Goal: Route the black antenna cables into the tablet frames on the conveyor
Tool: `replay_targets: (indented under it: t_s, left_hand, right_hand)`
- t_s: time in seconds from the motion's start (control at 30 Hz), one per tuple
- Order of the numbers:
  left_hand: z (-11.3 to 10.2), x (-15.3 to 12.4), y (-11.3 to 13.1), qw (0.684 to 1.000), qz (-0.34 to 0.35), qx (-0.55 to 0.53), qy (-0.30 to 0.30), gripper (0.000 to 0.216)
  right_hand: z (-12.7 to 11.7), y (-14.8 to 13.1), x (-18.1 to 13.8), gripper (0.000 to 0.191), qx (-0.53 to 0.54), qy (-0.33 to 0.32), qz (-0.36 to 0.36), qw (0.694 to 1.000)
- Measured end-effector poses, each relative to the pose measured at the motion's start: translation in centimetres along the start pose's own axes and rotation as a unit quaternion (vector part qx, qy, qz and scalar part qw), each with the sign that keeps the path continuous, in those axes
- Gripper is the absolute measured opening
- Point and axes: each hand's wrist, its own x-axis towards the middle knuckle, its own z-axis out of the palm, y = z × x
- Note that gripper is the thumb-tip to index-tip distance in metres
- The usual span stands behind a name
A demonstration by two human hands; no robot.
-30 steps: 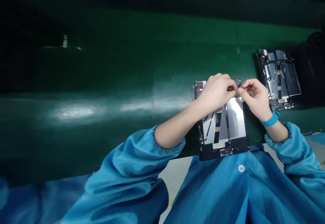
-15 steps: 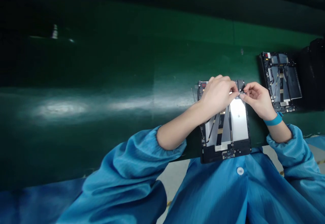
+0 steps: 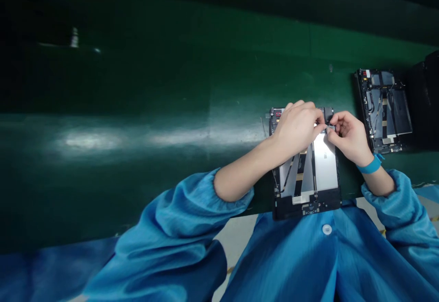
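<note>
An opened tablet chassis (image 3: pixel 310 181) lies face down at the near edge of the green belt, its silver plates, black cables and circuit parts showing. My left hand (image 3: pixel 297 127) rests over its upper part with fingers curled. My right hand (image 3: pixel 346 136), with a blue wristband, pinches a small part at the chassis's top right corner. The fingertips of both hands meet there, and what they grip is too small to name. Both arms wear blue sleeves.
A second opened tablet chassis (image 3: pixel 384 110) lies further right on the green belt (image 3: pixel 137 124). A dark object (image 3: pixel 425 101) stands at the right edge. The belt's near edge runs just in front of my blue coat, with pale floor below.
My hands have stayed at the top right corner of the chassis, with only small finger shifts. The view has drifted slightly, so the chassis sits a little further right.
</note>
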Motion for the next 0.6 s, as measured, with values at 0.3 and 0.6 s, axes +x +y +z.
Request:
replay_targets:
  t_s: [0.3,0.6]
  left_hand:
    - [-4.0,-5.0,-2.9,0.989,-0.061,0.005,0.138,0.022]
    - [-2.5,-11.6,-6.5,0.999,-0.037,0.016,0.014,0.015]
  right_hand:
    - [-0.1,-0.1,1.6,0.024,0.037,-0.037,0.046,0.998]
    - [0.6,-2.8,0.2,0.012,0.081,0.043,-0.004,0.996]
